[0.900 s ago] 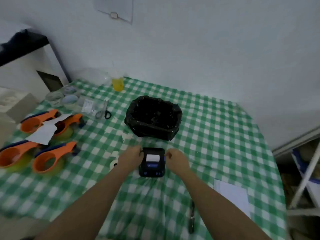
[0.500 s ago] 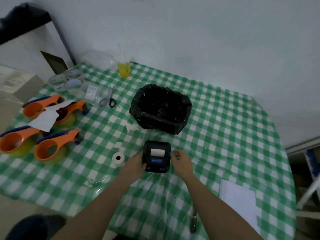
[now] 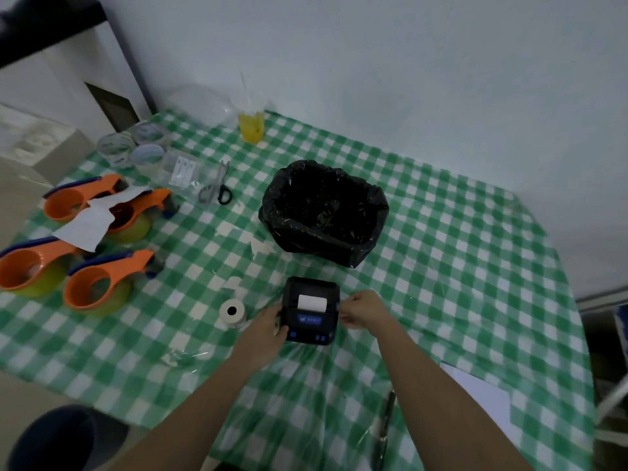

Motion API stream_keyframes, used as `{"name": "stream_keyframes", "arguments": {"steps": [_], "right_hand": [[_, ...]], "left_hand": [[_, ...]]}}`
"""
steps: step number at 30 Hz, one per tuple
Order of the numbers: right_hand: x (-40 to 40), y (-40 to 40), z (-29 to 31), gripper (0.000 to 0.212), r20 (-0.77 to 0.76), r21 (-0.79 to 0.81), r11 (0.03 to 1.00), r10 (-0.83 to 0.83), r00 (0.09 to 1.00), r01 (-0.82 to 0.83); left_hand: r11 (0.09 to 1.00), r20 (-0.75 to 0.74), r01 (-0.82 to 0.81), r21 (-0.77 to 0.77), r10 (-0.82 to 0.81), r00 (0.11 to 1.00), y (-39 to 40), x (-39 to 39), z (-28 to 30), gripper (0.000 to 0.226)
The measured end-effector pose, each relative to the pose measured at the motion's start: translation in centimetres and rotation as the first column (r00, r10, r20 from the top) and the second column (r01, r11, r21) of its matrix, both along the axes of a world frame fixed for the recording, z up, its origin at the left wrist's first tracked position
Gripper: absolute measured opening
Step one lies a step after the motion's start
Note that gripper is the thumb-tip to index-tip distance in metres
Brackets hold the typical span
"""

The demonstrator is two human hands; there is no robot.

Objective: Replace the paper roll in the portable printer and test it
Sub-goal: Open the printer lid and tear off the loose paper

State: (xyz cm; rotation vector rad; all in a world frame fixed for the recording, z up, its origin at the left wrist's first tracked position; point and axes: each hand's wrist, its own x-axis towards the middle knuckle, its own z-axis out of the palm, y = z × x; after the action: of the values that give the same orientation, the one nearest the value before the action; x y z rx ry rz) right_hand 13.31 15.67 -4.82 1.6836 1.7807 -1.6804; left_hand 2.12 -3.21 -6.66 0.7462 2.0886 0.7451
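Note:
A small black portable printer [image 3: 311, 309] lies flat on the green checked tablecloth [image 3: 458, 266], with a white strip of paper showing at its slot and a lit blue display. My left hand [image 3: 268, 326] grips its left side. My right hand [image 3: 362, 309] has its fingers pinched against the right edge. A white paper roll [image 3: 232, 312] stands on end just left of my left hand, apart from it.
A bin lined with a black bag [image 3: 324, 212] stands right behind the printer. Several orange tape dispensers [image 3: 102, 283] sit at the left, scissors [image 3: 217, 188] and a yellow drink [image 3: 251, 125] further back. A white sheet [image 3: 479, 399] and a dark pen-like tool [image 3: 382, 433] lie near right.
The view has tilted down and shifted. My hands stay at the printer's sides; my right hand's fingers have moved up along the right edge. The paper roll has come into plain sight.

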Motion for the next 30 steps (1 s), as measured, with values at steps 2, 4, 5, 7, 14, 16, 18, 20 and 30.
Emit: {"name": "stream_keyframes", "arguments": {"steps": [2, 4, 5, 7, 14, 16, 18, 20, 30], "right_hand": [[-0.2, -0.1, -0.2, 0.026, 0.01, -0.002, 1.0, -0.008, 1.0, 0.008], [-0.2, -0.2, -0.3, 0.026, 0.013, -0.025, 1.0, 0.004, 1.0, -0.003], [-0.2, -0.3, -0.3, 0.027, 0.003, -0.045, 0.999, 0.002, 1.0, -0.001], [-0.2, -0.2, -0.1, 0.03, -0.012, -0.074, 0.997, -0.011, 1.0, 0.01], [-0.1, 0.0, 0.0, 0.027, 0.031, -0.05, 0.997, 0.056, 0.998, -0.054], [-0.2, 0.0, 0.3, 0.025, 0.015, -0.046, 0.997, 0.065, 0.998, -0.064], [-0.2, -0.2, 0.2, 0.023, -0.003, -0.008, 0.998, 0.066, 0.998, -0.066], [0.2, -0.7, -0.6, 0.016, 0.018, 0.153, 0.982, 0.111, 0.994, -0.113], [-1.9, -4.0, -1.4, 0.035, -0.156, 0.481, 0.877, 0.074, 0.985, 0.011]], "left_hand": [[1.0, 0.005, -0.017, -0.004, 0.017, 1.0, 0.1, 0.0, 0.0, 0.042], [0.999, 0.015, -0.035, 0.001, 0.035, 0.999, 0.3, 0.2, 0.0, 0.039], [0.999, 0.019, -0.04, 0.0, 0.04, 0.999, 0.3, 0.2, 0.0, 0.039], [0.999, 0.02, -0.043, 0.007, 0.043, 0.999, 0.3, 0.3, 0.0, 0.04], [0.999, 0.022, -0.04, 0.003, 0.04, 0.999, 0.2, 0.5, 0.0, 0.044], [0.999, 0.015, -0.037, 0.009, 0.036, 0.999, 0.3, 0.6, 0.1, 0.045], [0.999, 0.007, -0.035, 0.009, 0.035, 0.999, 0.3, 0.6, 0.0, 0.046], [0.999, -0.002, -0.034, -0.002, 0.034, 0.999, 0.4, 0.5, 0.0, 0.046], [0.999, -0.082, -0.005, -0.037, 0.002, 0.997, 0.9, 0.4, 0.8, 0.044]]}}
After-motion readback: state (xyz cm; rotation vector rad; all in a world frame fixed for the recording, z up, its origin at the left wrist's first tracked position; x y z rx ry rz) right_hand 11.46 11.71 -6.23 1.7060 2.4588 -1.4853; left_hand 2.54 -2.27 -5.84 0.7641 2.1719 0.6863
